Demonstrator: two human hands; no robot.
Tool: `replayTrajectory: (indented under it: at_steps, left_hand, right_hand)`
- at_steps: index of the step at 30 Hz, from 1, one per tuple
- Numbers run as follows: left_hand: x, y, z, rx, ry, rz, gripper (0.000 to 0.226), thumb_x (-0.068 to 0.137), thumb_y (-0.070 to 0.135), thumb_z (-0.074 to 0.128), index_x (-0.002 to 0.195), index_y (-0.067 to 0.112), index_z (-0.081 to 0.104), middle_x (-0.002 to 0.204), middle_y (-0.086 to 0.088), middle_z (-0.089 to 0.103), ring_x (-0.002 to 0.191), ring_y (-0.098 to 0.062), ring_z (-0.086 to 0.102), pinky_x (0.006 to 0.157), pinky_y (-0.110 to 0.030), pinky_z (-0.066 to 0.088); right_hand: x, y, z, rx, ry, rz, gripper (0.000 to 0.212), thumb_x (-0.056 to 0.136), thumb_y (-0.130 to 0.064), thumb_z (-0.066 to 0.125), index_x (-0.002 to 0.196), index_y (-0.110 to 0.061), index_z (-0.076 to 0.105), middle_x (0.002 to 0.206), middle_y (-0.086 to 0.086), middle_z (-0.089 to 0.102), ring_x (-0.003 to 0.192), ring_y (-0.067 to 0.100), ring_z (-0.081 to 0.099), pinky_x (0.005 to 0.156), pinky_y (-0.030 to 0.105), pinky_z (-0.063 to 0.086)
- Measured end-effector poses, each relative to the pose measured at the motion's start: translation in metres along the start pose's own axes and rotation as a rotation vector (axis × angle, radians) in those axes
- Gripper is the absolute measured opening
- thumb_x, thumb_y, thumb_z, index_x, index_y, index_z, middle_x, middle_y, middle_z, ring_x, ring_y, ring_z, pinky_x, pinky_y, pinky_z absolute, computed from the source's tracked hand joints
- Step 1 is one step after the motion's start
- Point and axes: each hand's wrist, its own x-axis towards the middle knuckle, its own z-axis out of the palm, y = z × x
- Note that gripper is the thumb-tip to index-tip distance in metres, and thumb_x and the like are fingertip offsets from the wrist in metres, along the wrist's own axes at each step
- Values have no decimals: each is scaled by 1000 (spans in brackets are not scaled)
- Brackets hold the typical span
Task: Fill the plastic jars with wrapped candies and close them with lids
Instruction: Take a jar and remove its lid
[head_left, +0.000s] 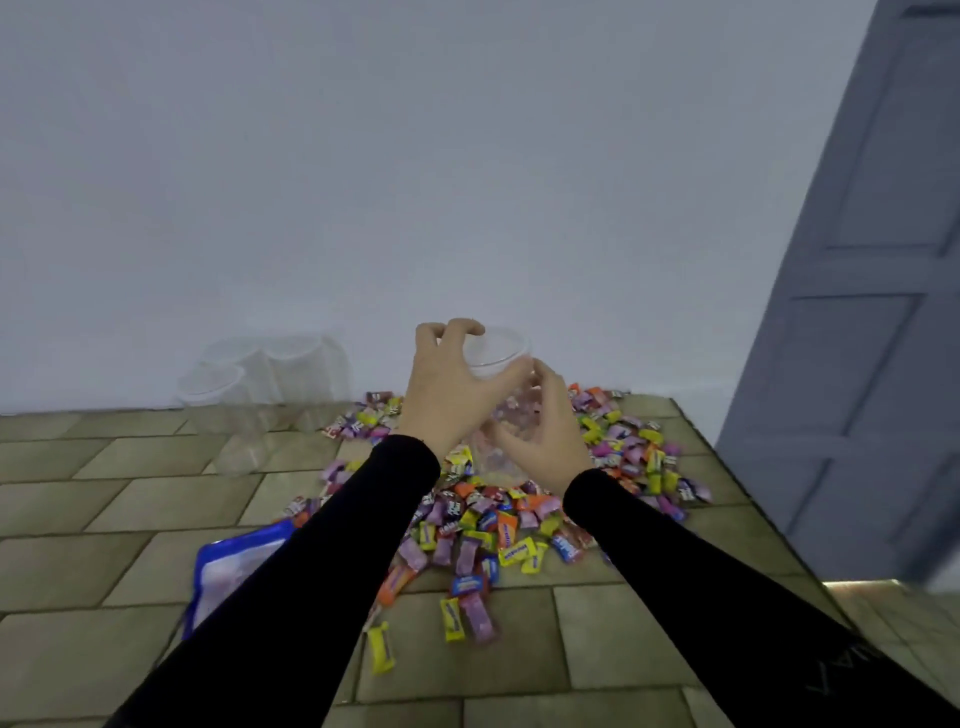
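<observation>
Nearest to us, our two black sleeves (322, 587) reach forward over the table (104, 530), whose surface is printed with a tan brick pattern. Just beside the left sleeve lies a flat blue and white bag (228, 571), partly under the forearm.

Between and beyond the sleeves spreads a loose heap of wrapped candies (467, 540) in yellow, purple, orange, blue and pink, lying directly on the table and running back toward the wall on the right side.

In the middle of that heap stands the clear plastic jar (498, 415) that we work on. We see some pink candies through its wall, though the blur keeps us from judging how full it is. Our left hand (447, 384) grips the jar's rim from above and the near left, fingers curled over the edge and thumb on the outside. Our right hand (540, 431) is at the jar's right side with fingers loosely bent toward the wall; we cannot tell whether it grips the jar or only touches it, nor whether it holds anything.

Further back on the left, well apart from the heap, a cluster of empty jars (260, 395) stands upright near the white wall (363, 182). A grey panelled door (857, 312) stands at the far right.
</observation>
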Motion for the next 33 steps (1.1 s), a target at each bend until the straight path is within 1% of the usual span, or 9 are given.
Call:
replayTrajectory:
  at_steps: [4, 6, 8, 10, 14, 16, 20, 23, 33]
  left_hand:
    - [-18, 31, 42, -28, -86, -6, 56, 74, 54, 72, 119, 30, 49, 120, 5, 31, 108, -9, 44, 83, -20, 37]
    - [-27, 44, 61, -30, -138, -16, 64, 73, 56, 72, 125, 28, 48, 121, 5, 30, 109, -10, 44, 85, -21, 37]
    - [-35, 56, 78, -29, -203, -28, 72, 72, 56, 73, 132, 25, 46, 122, 5, 29, 110, -10, 44, 86, -23, 37]
    - [-44, 65, 94, -17, -268, -43, 84, 70, 58, 74, 139, 23, 41, 122, 6, 27, 109, -10, 43, 87, -24, 38]
    - [-61, 78, 119, 95, -377, -63, 96, 63, 62, 74, 142, 20, 37, 117, 4, 26, 110, -12, 45, 88, -26, 40]
    - [-69, 81, 128, 110, -429, -81, 93, 63, 65, 74, 138, 21, 41, 117, 2, 28, 111, -16, 49, 89, -31, 45]
    - [-84, 86, 142, 174, -530, -105, 82, 59, 66, 75, 122, 22, 46, 114, 2, 31, 103, -16, 50, 79, -32, 48]
    - [-90, 85, 149, 205, -571, -100, 77, 60, 60, 78, 117, 23, 42, 116, 1, 30, 99, -14, 50, 71, -25, 41]
    - [-102, 92, 163, 237, -526, -155, 96, 65, 64, 75, 134, 14, 32, 116, 1, 28, 116, -18, 39, 91, -32, 42]
  right_hand:
    - [-26, 15, -54, -15, 20, 27, 73, 80, -24, 76, 139, -15, 33, 127, 3, 41, 109, -7, 44, 80, 1, 38]
    - [-38, 25, -76, -42, 36, 50, 79, 77, -30, 77, 139, -15, 32, 130, 3, 43, 112, -1, 46, 86, 8, 42]
    - [-51, 36, -96, -60, 48, 91, 85, 72, -40, 78, 140, -17, 32, 132, 3, 45, 119, 9, 47, 96, 27, 47]
    - [-65, 47, -113, -64, 62, 108, 73, 69, -38, 77, 130, -20, 41, 121, 4, 50, 112, 15, 53, 91, 39, 51]
    - [-92, 58, -137, -35, 46, 101, 50, 72, -13, 79, 110, -16, 48, 104, 3, 49, 88, 16, 59, 71, 31, 52]
    - [-104, 64, -146, -22, 21, 86, 53, 70, -16, 77, 114, -15, 47, 111, 8, 50, 97, 18, 59, 75, 30, 53]
    - [-129, 76, -162, -56, -11, 78, 59, 70, -29, 74, 119, -35, 42, 118, 3, 48, 107, 18, 56, 86, 38, 53]
    - [-136, 87, -163, -74, -45, 82, 68, 67, -31, 76, 127, -26, 44, 120, -2, 47, 114, 12, 53, 92, 38, 51]
    - [-129, 104, -168, -33, -186, 130, 71, 65, -35, 75, 130, -33, 49, 131, 2, 50, 121, 13, 52, 98, 40, 50]
